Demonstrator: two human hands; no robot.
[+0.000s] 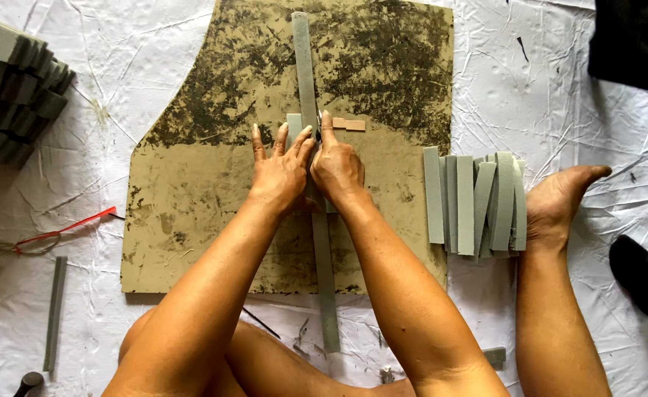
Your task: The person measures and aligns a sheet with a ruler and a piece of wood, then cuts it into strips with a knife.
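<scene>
I see my left hand point(280, 173) and right hand point(336, 167) side by side mid-frame, fingers flat, pressing the long grey strip point(315, 220) onto the stained board point(191, 213). Cut grey pieces point(474, 202) lie stacked at the board's right edge; nothing here sits in a container.

The floor is covered by a crinkled white plastic sheet point(574, 95), scuffed with dark marks, in even daylight. A stained brown board point(191, 213) lies flat at its centre. A dark shape point(636, 40) sits far right.

Bright, even daylight; soft short shadows fall toward six o'clock; focus is sharp, with slight edge distortion.
</scene>
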